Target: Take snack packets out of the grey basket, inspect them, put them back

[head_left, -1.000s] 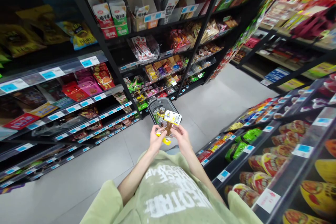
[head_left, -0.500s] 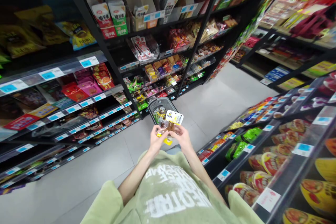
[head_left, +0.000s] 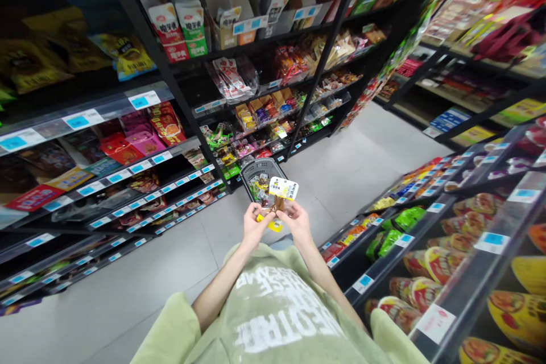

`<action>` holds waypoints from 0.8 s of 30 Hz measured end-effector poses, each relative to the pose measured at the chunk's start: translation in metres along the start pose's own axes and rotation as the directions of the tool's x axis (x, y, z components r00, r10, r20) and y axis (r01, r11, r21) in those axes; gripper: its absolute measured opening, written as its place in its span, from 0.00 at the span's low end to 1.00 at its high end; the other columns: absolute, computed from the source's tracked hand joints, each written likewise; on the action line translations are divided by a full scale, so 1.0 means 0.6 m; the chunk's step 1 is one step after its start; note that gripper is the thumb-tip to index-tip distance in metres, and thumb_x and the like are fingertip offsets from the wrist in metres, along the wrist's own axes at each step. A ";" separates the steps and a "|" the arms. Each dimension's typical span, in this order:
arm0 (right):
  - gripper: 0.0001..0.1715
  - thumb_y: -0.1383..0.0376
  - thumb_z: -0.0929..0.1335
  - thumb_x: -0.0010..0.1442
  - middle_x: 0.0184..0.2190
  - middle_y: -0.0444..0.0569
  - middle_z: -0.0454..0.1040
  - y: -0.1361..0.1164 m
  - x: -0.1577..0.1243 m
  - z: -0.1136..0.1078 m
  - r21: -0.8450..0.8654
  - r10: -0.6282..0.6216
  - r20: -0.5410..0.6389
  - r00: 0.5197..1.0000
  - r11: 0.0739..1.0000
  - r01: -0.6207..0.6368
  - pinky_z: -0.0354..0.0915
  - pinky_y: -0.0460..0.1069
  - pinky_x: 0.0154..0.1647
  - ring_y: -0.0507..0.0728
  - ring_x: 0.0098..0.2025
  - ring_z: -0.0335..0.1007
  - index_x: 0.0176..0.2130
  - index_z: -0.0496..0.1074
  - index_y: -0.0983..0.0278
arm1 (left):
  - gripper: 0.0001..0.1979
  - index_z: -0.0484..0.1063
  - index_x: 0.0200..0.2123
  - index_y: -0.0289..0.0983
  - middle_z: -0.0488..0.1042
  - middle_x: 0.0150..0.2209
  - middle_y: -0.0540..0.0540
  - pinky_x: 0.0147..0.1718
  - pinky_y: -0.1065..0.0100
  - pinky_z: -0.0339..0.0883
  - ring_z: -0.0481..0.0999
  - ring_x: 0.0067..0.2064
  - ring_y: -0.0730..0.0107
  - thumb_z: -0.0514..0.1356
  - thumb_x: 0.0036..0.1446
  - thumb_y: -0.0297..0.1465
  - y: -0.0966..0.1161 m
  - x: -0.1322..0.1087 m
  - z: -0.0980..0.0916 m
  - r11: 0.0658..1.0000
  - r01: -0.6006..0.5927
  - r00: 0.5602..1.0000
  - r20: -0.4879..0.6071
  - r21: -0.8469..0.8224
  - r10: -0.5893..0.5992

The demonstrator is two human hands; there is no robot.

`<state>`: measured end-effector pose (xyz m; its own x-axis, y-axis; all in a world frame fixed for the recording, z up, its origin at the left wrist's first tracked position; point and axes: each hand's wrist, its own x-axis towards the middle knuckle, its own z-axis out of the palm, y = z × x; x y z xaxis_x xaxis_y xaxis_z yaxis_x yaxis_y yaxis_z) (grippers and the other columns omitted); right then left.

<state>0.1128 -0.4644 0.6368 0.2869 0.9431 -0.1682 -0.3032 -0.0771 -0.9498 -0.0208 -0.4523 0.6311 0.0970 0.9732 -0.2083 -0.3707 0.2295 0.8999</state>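
I am pinching a small snack packet (head_left: pixel 278 206) in front of me, its white header tilting up and away, its brown contents showing under clear film. My left hand (head_left: pixel 254 223) is gripping one side between thumb and fingers, and my right hand (head_left: pixel 297 220) is pinching the other, the two thumbs nearly meeting. (A yellow piece is showing below my fingers; whether it is belonging to this same packet, I cannot tell.) The packet is hanging over the near end of a grey basket (head_left: pixel 257 167), between me and the shelving.

For handling this well, I am judging that a light, even pinch at both edges is serving best: thin film is likely to be creasing or slipping if one hand is pulling harder. My thumbs are covering part of the front, so reading it is probably calling for fingertips nearer the rim.

Inside the basket, green-wrapped packets (head_left: pixel 257 187) are lying in a loose pile, and my hands and the header are hiding its near part from me. Beyond it, a dark shelf post (head_left: pixel 330 45) is rising between racks of snacks. On my right, cup noodles (head_left: pixel 433 263) and bright green packs (head_left: pixel 386 244) are filling a sloping rack near my right forearm, leaving a strip of grey floor (head_left: pixel 362 151) running between the shelves.
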 end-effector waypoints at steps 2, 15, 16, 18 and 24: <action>0.18 0.61 0.79 0.45 0.33 0.47 0.80 0.000 -0.001 0.002 -0.027 -0.023 -0.002 1.000 0.999 0.023 0.68 0.49 0.37 0.55 0.34 0.74 0.35 0.75 0.62 | 0.22 0.61 0.31 0.39 0.74 0.30 0.53 0.34 0.74 0.68 0.74 0.32 0.74 0.73 0.45 0.38 -0.002 0.002 -0.001 0.999 -0.032 0.999 -0.032 0.036 0.033; 0.16 0.59 0.78 0.49 0.38 0.49 0.80 0.005 -0.004 0.000 -0.054 0.002 0.022 1.000 0.999 -0.001 0.68 0.52 0.43 0.58 0.40 0.74 0.37 0.76 0.61 | 0.17 0.68 0.26 0.37 0.69 0.26 0.53 0.31 0.74 0.62 0.67 0.29 0.75 0.72 0.47 0.39 0.002 0.002 -0.003 0.979 -0.067 0.994 -0.077 0.191 0.083; 0.16 0.58 0.77 0.49 0.38 0.49 0.80 0.005 -0.004 -0.001 -0.057 0.003 0.024 1.000 0.998 -0.002 0.68 0.51 0.42 0.58 0.40 0.74 0.37 0.76 0.61 | 0.17 0.68 0.26 0.37 0.69 0.26 0.53 0.31 0.74 0.62 0.67 0.29 0.75 0.72 0.47 0.38 0.002 0.002 -0.003 0.981 -0.065 0.994 -0.079 0.185 0.081; 0.16 0.58 0.77 0.49 0.38 0.49 0.80 0.005 -0.004 -0.001 -0.061 0.009 0.022 1.000 0.998 -0.008 0.68 0.51 0.40 0.58 0.39 0.74 0.37 0.76 0.61 | 0.17 0.67 0.27 0.37 0.69 0.26 0.53 0.31 0.74 0.62 0.67 0.29 0.75 0.72 0.46 0.38 0.001 0.003 -0.003 0.985 -0.062 0.994 -0.082 0.164 0.076; 0.19 0.58 0.79 0.45 0.34 0.48 0.80 0.000 -0.004 0.002 -0.006 0.047 -0.015 0.999 0.999 -0.047 0.69 0.50 0.37 0.58 0.37 0.75 0.36 0.75 0.61 | 0.20 0.68 0.31 0.38 0.72 0.27 0.53 0.31 0.74 0.64 0.70 0.29 0.75 0.74 0.43 0.38 -0.005 0.008 -0.005 0.995 -0.043 0.993 -0.107 0.086 0.052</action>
<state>0.1113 -0.4662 0.6375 0.2863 0.9334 -0.2164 -0.3108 -0.1232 -0.9425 -0.0223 -0.4485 0.6265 -0.0222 0.9793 -0.2012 -0.2941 0.1860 0.9375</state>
